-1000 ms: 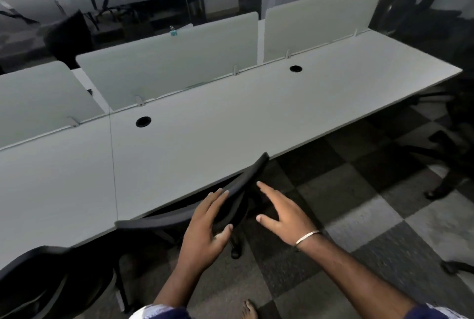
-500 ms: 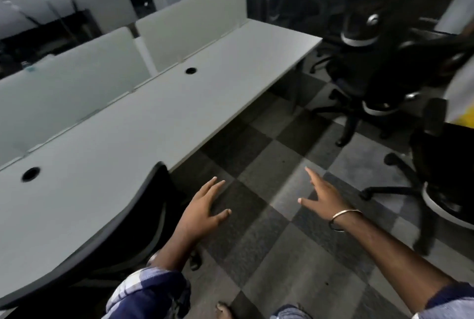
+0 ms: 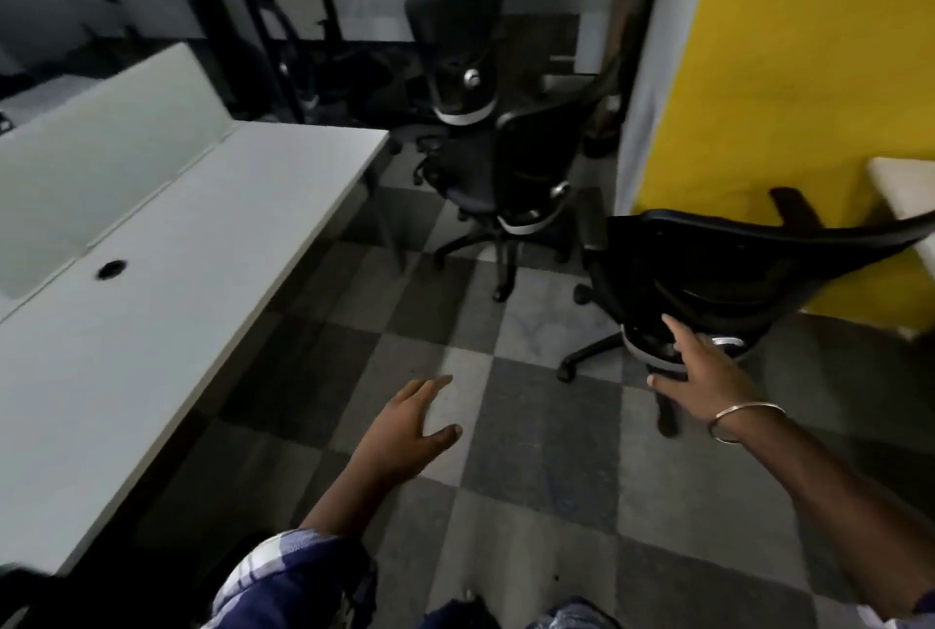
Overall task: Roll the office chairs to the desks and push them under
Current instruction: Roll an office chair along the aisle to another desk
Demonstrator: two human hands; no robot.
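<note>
Three black office chairs stand away from the long white desk (image 3: 212,234). The nearest chair (image 3: 749,269) is on the right, its backrest tilted toward me. My right hand (image 3: 700,370), wearing a metal bangle, is stretched out with spread fingers just in front of that chair's lower back, holding nothing. Over the checkered floor my left hand (image 3: 410,431) hangs with its fingers relaxed and empty. A second chair (image 3: 511,178) stands past the desk's end, and a third chair (image 3: 458,51) is behind it.
A yellow wall (image 3: 789,72) rises behind the nearest chair. White divider panels (image 3: 106,143) run along the desk's far side, and a cable hole (image 3: 111,269) is in its top. Grey checkered carpet tiles (image 3: 506,426) lie between desk and chairs.
My view has swung right, away from the chair tucked under the desk. Both hands left that chair, and my right hand now reaches toward the nearest loose chair.
</note>
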